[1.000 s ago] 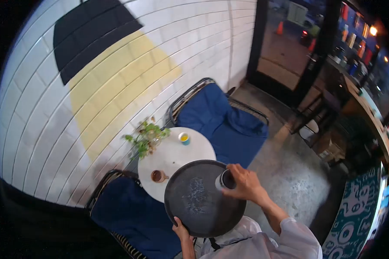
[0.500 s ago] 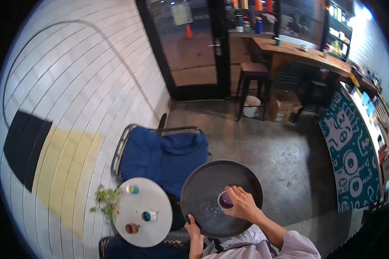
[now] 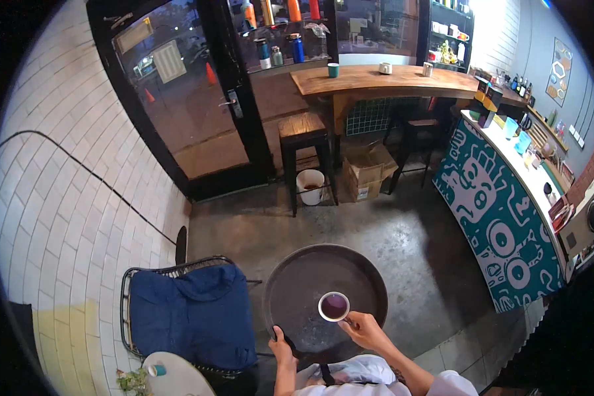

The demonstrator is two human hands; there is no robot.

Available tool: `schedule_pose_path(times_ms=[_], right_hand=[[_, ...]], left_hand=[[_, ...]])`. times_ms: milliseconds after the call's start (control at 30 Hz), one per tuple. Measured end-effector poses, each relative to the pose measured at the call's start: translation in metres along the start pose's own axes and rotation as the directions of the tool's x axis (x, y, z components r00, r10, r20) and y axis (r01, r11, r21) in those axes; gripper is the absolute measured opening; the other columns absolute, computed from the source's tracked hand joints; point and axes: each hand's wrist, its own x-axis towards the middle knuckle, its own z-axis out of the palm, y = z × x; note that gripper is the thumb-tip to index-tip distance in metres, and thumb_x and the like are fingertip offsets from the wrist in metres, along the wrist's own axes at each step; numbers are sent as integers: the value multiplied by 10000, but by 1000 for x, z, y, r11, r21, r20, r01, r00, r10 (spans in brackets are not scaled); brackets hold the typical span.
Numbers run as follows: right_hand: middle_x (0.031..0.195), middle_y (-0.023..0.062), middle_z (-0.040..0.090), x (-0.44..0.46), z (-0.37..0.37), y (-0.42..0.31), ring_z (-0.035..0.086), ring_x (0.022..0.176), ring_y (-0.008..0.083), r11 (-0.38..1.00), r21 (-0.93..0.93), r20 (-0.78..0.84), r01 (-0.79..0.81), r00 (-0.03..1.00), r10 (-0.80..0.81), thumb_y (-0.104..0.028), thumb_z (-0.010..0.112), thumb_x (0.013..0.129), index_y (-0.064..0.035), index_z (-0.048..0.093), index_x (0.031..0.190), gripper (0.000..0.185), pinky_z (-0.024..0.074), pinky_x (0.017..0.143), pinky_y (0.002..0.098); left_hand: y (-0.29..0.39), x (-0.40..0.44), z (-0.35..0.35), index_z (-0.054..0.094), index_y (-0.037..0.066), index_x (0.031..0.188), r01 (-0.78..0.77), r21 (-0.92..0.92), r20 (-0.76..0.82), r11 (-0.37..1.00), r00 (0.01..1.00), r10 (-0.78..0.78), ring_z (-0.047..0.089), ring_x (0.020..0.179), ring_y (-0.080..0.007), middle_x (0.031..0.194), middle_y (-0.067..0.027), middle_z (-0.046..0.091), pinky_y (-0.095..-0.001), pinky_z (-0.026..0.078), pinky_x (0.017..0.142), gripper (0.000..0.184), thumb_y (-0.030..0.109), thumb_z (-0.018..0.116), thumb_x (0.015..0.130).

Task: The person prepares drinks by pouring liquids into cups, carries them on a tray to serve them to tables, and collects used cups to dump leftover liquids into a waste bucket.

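My left hand (image 3: 283, 350) is closed on the near left rim of a round dark tray (image 3: 300, 280), with the thumb over the edge. A white cup (image 3: 334, 306) with a purple-brown inside is over the near right part of the tray. My right hand (image 3: 368, 332) pinches this cup at its handle side. Whether the cup rests on the tray or is just above it, I cannot tell. Pale scuffs mark the tray's surface near my body.
A navy-cushioned chair (image 3: 191, 317) and a white round table (image 3: 178, 376) with a small cup (image 3: 156, 370) and a plant (image 3: 133, 381) are at left. Ahead are a glass door (image 3: 185, 99), a stool (image 3: 302, 125) and a wooden bar (image 3: 363, 82). A patterned counter (image 3: 495, 224) is at right.
The view has turned right and up, so the chair and table sit lower and further left. My right hand has shifted from over the cup's rim to its handle side.
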Motion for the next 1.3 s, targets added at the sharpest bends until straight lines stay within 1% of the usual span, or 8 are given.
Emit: schedule_pose_path(times_ms=[133,433,733,800,867,1067,1200,1300], right_hand=[[625,49,507,54,-16,47,430,577,95,967,255,29,-6,1000,-1,-210,556,942,39,609,948,254,370,515,306],[639,-6,462,228,-52,59,388,590,67,972,219,-49,-86,994,99,-203,556,951,34,607,998,247,340,504,272],[714,-65,470,456,-124,44,404,672,67,981,189,-124,-38,990,63,-296,465,1006,44,609,1024,370,356,550,262],[709,-52,463,503,-137,51,395,674,73,988,127,-90,-90,991,102,-315,443,1012,39,585,915,393,347,547,277],[662,-60,392,563,-142,88,340,611,61,978,126,-92,-169,979,181,-379,427,1013,-71,459,726,422,297,540,254],[654,-76,331,741,-108,177,289,560,54,928,272,34,-252,967,253,-434,423,1004,-123,427,743,406,257,494,242],[640,-79,320,857,-61,244,291,539,42,881,328,116,-340,940,320,-501,456,973,-151,404,740,425,257,483,232],[620,-73,308,939,-25,324,289,524,45,888,287,104,-361,933,345,-526,472,956,-160,389,728,440,266,473,241]], left_hand=[[-10,34,55,509,-44,1158,-19,30,112,999,994,16,604,996,-288,1117,-154,594,-447,500,857,529,424,589,923],[1,161,190,490,-39,1223,18,65,149,998,988,-27,568,1075,-283,1194,-155,568,-440,480,900,549,424,563,937],[60,311,317,442,-62,1223,65,306,-137,950,990,-23,532,1110,-266,1229,-187,519,-401,464,930,654,493,581,906],[77,335,322,404,-60,1253,207,302,-298,931,948,-114,525,1122,-274,1255,-201,499,-405,447,950,691,514,569,905],[74,366,312,310,-55,1313,262,282,-402,923,906,-134,505,1153,-304,1325,-217,430,-423,457,937,753,524,562,903],[96,403,321,213,-67,1373,310,140,-499,940,842,-203,476,1184,-358,1331,-262,380,-450,445,944,839,538,553,902],[73,425,334,156,-37,1432,340,8,-634,940,729,-258,383,1275,-400,1396,-275,338,-521,328,1046,963,642,527,861],[53,453,356,241,-70,1320,322,-17,-693,947,678,-243,501,1116,-361,1275,-234,408,-468,471,862,844,547,600,870]])
